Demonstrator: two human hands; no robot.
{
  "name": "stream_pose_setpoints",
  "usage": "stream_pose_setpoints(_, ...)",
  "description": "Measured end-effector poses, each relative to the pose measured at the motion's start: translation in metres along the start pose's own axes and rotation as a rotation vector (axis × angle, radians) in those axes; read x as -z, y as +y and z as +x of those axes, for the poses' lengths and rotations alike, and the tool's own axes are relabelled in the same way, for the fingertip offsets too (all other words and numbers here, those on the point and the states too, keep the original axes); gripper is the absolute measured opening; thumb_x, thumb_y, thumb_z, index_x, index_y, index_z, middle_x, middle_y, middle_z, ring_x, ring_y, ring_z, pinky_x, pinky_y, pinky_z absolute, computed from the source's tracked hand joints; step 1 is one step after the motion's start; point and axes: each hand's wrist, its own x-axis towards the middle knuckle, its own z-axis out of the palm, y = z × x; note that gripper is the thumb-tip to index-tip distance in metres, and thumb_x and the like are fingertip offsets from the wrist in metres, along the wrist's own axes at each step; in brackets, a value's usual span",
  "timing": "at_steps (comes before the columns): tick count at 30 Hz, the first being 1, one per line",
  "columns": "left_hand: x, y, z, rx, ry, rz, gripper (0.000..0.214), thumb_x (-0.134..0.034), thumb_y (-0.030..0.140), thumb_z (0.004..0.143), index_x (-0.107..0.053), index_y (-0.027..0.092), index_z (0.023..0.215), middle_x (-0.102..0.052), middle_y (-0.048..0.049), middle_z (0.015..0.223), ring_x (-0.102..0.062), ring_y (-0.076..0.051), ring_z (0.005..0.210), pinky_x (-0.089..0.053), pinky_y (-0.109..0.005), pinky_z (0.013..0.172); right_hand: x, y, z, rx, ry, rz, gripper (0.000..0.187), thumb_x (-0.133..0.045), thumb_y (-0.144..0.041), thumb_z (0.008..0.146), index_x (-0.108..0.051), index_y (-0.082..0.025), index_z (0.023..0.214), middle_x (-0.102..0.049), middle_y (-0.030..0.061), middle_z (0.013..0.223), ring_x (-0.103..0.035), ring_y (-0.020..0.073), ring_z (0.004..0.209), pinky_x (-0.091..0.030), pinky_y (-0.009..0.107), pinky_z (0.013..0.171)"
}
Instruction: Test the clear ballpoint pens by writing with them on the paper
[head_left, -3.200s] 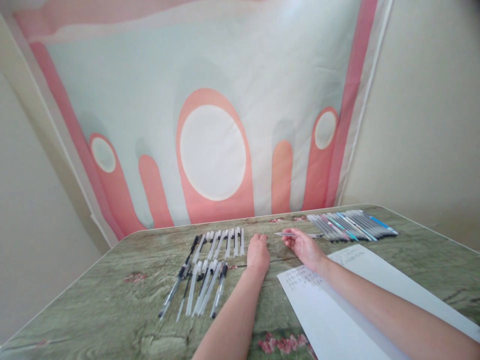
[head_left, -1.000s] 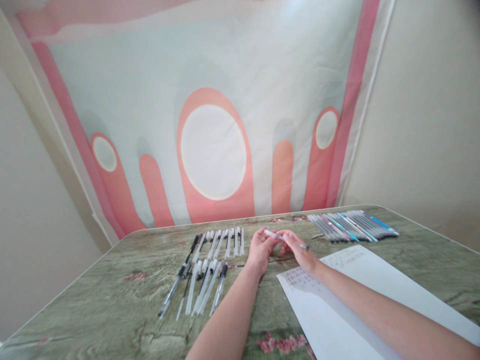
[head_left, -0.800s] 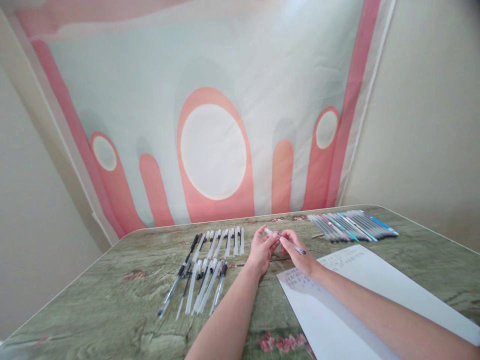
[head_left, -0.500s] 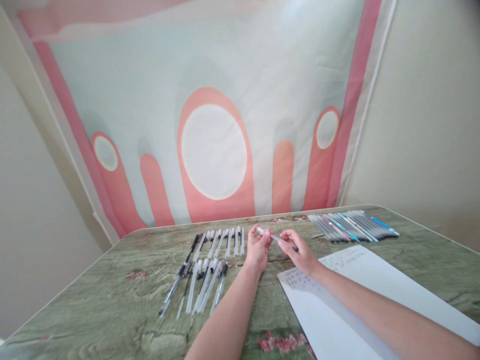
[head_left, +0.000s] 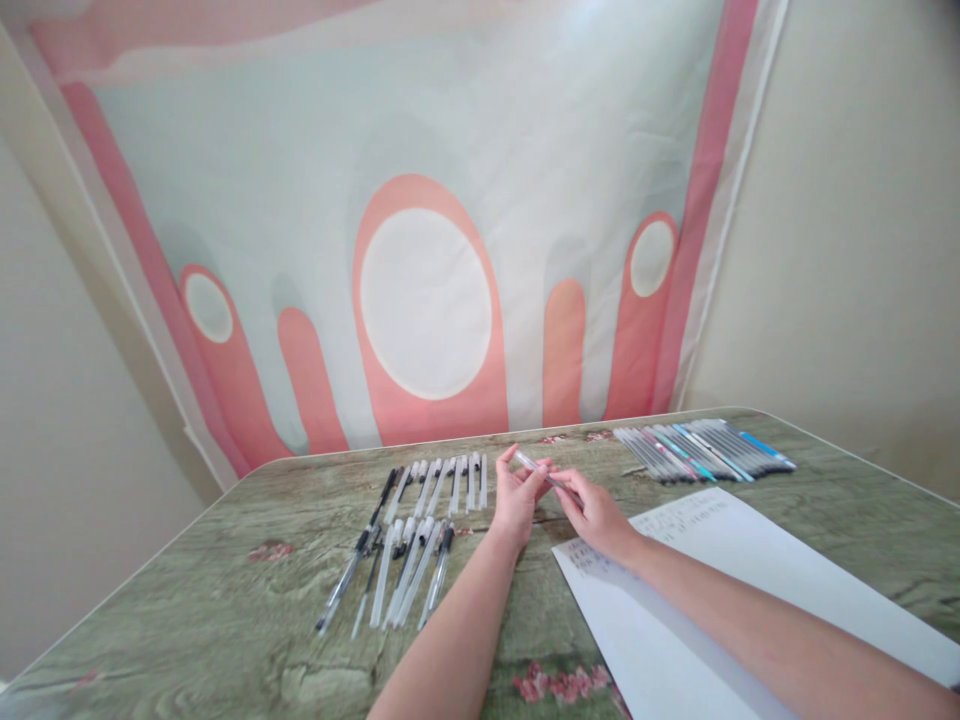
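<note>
Green wood-grain tabletop (head_left: 187, 600) fronts you, two rows of translucent and black plastic pens (head_left: 382, 575) at left. Next, nearly closed, your left hand (head_left: 516, 503) grips a slim clear plastic pen (head_left: 553, 482) by one end; your right hand (head_left: 598, 515) pinches the other. Rightward: handwritten white paper (head_left: 757, 550), then slim grey and coloured pens (head_left: 701, 452).

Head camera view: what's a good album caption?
Left hand and right hand hold one pen over a wood-patterned table, beside handwritten paper.
</note>
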Motion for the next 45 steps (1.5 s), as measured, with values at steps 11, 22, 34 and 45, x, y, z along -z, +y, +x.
stream_pose_setpoints(11, 0.003, 0.002, 0.001, -0.01, -0.047, -0.035, 0.066, -0.071, 0.022, 0.063, -0.029, 0.024, 0.114, -0.061, -0.0022, 0.088, -0.061, -0.013, 0.079, -0.044, -0.031, 0.078, -0.002, 0.003, -0.004, 0.062, 0.006, -0.099, 0.028, -0.038, -0.026, 0.084, -0.048, -0.021, 0.109, -0.063, 0.0081, 0.098, -0.061, 0.0199, 0.083, -0.046, 0.032, 0.073)
stream_pose_setpoints(22, 0.004, 0.003, 0.001, 0.015, -0.041, -0.029, 0.065, -0.072, 0.022, 0.061, -0.032, 0.024, 0.112, -0.062, -0.0019, 0.086, -0.062, -0.013, 0.079, -0.045, -0.028, 0.074, 0.0, 0.002, -0.006, 0.085, -0.019, -0.147, 0.028, -0.035, -0.026, 0.086, -0.045, -0.022, 0.111, -0.061, 0.0087, 0.101, -0.06, 0.0206, 0.087, -0.045, 0.033, 0.075)
stream_pose_setpoints(34, 0.005, -0.008, 0.004, -0.013, 0.018, -0.063, 0.067, -0.07, 0.023, 0.064, -0.031, 0.024, 0.118, -0.063, -0.0057, 0.091, -0.062, -0.015, 0.084, -0.045, -0.027, 0.076, -0.002, -0.002, 0.0, 0.008, -0.013, -0.133, 0.029, -0.038, -0.028, 0.084, -0.049, -0.022, 0.109, -0.064, 0.006, 0.094, -0.061, 0.0196, 0.08, -0.045, 0.032, 0.073)
stream_pose_setpoints(45, 0.014, -0.005, 0.012, -0.137, 0.164, 0.031, 0.072, -0.069, 0.024, 0.064, -0.03, 0.025, 0.124, -0.064, -0.0068, 0.092, -0.062, -0.016, 0.085, -0.044, -0.03, 0.078, 0.012, -0.001, 0.01, -0.034, -0.028, -0.089, 0.023, -0.044, -0.036, 0.08, -0.061, -0.023, 0.087, -0.064, 0.0032, 0.076, -0.056, 0.0177, 0.066, -0.042, 0.03, 0.063)
